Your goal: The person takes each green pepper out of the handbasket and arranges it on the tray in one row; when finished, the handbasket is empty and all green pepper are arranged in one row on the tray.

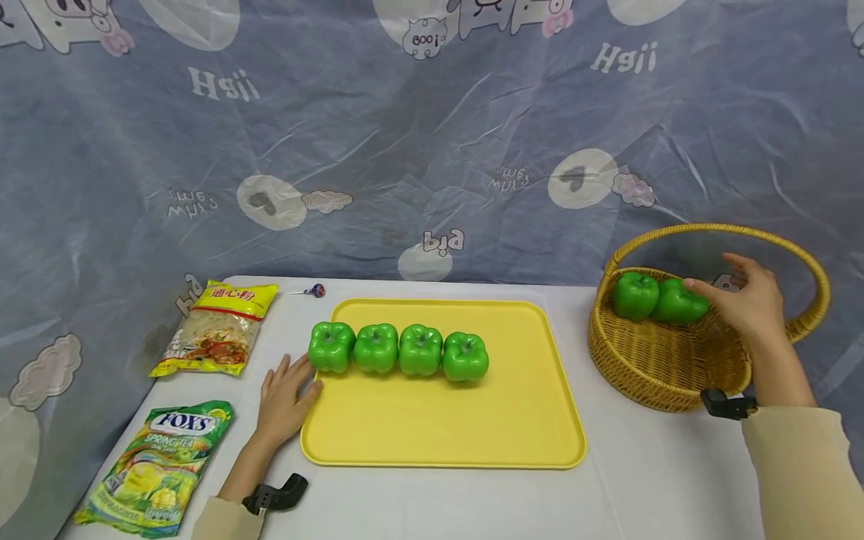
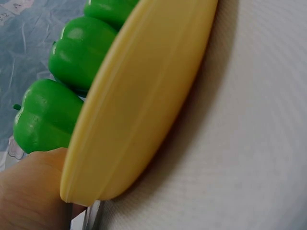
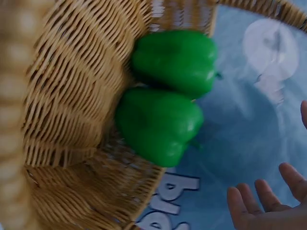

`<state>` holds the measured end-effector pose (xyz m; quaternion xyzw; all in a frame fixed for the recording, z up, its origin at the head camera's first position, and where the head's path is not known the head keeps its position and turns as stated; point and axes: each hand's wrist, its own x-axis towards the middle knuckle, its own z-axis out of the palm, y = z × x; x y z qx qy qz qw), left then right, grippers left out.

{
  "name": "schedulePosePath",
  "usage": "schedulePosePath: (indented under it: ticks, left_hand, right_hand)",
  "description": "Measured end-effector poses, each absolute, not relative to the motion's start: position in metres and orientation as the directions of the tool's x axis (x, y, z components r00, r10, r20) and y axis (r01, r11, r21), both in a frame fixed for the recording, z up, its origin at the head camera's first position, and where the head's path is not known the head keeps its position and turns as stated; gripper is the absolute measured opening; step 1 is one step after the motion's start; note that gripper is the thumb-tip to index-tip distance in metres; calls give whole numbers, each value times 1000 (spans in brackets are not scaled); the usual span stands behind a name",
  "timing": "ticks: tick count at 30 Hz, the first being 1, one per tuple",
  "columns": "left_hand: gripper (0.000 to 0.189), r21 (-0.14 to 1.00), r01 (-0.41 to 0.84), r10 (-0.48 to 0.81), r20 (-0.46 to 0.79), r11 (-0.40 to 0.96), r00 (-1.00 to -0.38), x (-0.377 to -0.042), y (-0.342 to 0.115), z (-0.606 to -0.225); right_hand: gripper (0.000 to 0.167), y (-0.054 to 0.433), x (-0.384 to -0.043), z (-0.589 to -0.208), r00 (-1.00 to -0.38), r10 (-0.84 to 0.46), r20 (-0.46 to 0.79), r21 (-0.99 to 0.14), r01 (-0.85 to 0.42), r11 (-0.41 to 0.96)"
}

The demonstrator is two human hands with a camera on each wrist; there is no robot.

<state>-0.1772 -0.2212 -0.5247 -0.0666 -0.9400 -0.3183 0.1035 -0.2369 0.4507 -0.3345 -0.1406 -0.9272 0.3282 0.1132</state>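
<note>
Four would be too many to count, so several green bell peppers (image 1: 421, 350) stand in a row across the upper left of a yellow tray (image 1: 439, 427). Beside the tray's left edge lies my left hand (image 1: 285, 401), its fingers relaxed, close to the leftmost bell pepper (image 1: 331, 347). My right hand (image 1: 754, 300) is over the right side of a wicker basket (image 1: 648, 375), under its handle, with fingers spread and nothing held. Inside the basket, two green bell peppers (image 3: 160, 124) sit side by side against the far wall; the thumb overlaps the right one in the head view.
Left of the tray lie a yellow pasta packet (image 1: 219, 330) and a green Foxs candy bag (image 1: 158, 469). A lollipop (image 1: 316, 290) is near the tray's back left corner. The basket's handle (image 1: 715, 228) arches high. Printed grey cloth (image 1: 378, 187) hangs behind the white table (image 1: 506, 502).
</note>
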Motion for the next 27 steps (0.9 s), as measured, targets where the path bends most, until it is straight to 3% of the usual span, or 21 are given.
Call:
schedulePosePath:
  ticks: [12, 27]
  left_hand:
    - [46, 585, 183, 56, 228, 790, -972, -178, -221, -525]
    - [46, 579, 175, 54, 221, 796, -974, -180, -221, -524]
  right_hand:
    - [100, 479, -267, -354, -939, 344, 10, -662, 252, 706]
    - [102, 505, -280, -372, -952, 206, -224, -622, 303, 722]
